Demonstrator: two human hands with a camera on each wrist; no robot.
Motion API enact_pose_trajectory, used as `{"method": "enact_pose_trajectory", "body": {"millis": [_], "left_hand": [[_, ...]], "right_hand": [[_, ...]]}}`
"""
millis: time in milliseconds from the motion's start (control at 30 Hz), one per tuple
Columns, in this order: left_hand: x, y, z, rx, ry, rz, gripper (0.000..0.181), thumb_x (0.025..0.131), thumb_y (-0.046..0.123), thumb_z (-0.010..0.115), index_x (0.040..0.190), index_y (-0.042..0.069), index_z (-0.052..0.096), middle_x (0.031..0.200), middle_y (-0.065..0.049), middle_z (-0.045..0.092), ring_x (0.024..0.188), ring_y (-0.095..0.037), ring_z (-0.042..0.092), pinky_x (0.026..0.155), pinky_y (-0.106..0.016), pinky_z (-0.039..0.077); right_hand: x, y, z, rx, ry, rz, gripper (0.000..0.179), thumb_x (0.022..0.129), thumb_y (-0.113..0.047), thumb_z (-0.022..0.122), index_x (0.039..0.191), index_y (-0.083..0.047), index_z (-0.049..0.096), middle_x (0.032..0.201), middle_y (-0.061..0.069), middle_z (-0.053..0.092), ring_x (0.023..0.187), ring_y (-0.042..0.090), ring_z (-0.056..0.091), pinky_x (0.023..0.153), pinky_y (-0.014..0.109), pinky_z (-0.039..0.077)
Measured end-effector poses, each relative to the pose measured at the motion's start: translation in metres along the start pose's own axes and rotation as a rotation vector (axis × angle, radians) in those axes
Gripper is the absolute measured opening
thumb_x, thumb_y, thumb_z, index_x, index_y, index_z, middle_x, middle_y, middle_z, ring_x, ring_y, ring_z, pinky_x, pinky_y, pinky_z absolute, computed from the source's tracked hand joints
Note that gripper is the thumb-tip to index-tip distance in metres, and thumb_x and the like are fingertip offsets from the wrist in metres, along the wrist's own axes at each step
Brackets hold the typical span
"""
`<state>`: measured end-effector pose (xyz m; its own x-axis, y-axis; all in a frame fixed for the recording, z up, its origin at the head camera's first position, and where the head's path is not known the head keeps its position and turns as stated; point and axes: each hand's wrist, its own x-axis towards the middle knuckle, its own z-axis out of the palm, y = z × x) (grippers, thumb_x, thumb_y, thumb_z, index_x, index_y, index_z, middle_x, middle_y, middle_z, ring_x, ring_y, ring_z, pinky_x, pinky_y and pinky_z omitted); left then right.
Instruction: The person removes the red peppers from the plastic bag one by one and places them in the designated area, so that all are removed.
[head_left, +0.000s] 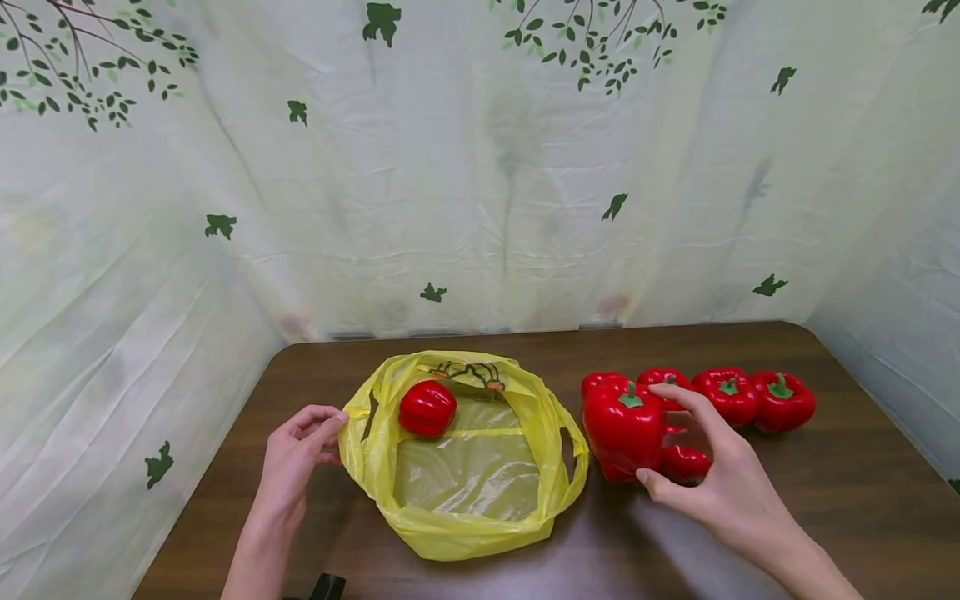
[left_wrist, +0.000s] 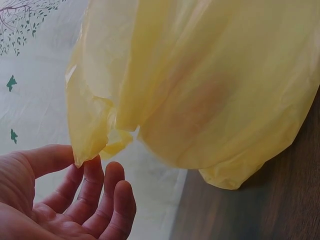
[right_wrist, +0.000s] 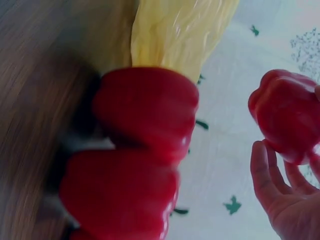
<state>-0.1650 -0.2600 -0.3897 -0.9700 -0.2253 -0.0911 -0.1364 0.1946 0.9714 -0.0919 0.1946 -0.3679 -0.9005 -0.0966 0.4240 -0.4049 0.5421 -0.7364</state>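
Observation:
A yellow plastic bag [head_left: 468, 537] stands with its mouth spread wide, and one red bell pepper [head_left: 427, 408] lies inside it toward the back left. My left hand [head_left: 300, 446] pinches the bag's left handle between thumb and fingertips; the left wrist view shows the thin plastic [left_wrist: 92, 132] caught there. Just right of the bag, my right hand [head_left: 720, 467] grips another red bell pepper [head_left: 622, 425] with a green stem, thumb at its lower side and fingers at its top. In the right wrist view that held pepper [right_wrist: 287, 115] is raised above the tabletop.
Several more red bell peppers [head_left: 726, 396] stand in rows at the right, behind and beside my right hand. A dark wooden table [head_left: 840, 500] carries everything. Behind it hangs a pale curtain [head_left: 465, 208] with leaf prints. A small black object [head_left: 327, 586] shows at the front edge.

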Motion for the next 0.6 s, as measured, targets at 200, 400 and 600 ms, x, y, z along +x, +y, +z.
{"method": "enact_pose_trajectory", "body": {"millis": [200, 400, 600], "left_hand": [[0.0, 0.0, 0.0, 0.009, 0.001, -0.004, 0.025, 0.095, 0.027, 0.067, 0.105, 0.004, 0.064, 0.084, 0.002, 0.067, 0.073, -0.018, 0.062, 0.068, -0.032, 0.056], [0.0, 0.0, 0.001, 0.015, 0.004, -0.005, 0.025, 0.095, 0.027, 0.067, 0.105, 0.004, 0.064, 0.084, 0.002, 0.067, 0.074, -0.019, 0.062, 0.067, -0.03, 0.055], [0.001, 0.0, 0.001, 0.019, 0.007, -0.01, 0.027, 0.095, 0.028, 0.067, 0.106, 0.004, 0.064, 0.085, 0.002, 0.066, 0.074, -0.018, 0.061, 0.067, -0.03, 0.055]], "right_hand": [[-0.008, 0.006, -0.016, -0.048, 0.064, 0.022, 0.087, 0.068, 0.0, 0.088, 0.141, -0.023, 0.046, 0.127, -0.007, 0.053, 0.105, 0.006, 0.055, 0.078, 0.017, 0.052], [-0.016, 0.016, -0.031, -0.053, 0.099, 0.021, 0.088, 0.068, 0.004, 0.087, 0.143, -0.018, 0.046, 0.125, -0.005, 0.056, 0.094, 0.005, 0.062, 0.074, 0.013, 0.05], [-0.021, 0.024, -0.047, -0.06, 0.131, 0.03, 0.091, 0.067, 0.009, 0.085, 0.145, -0.015, 0.044, 0.121, -0.001, 0.057, 0.084, 0.008, 0.065, 0.07, 0.013, 0.051]]}}
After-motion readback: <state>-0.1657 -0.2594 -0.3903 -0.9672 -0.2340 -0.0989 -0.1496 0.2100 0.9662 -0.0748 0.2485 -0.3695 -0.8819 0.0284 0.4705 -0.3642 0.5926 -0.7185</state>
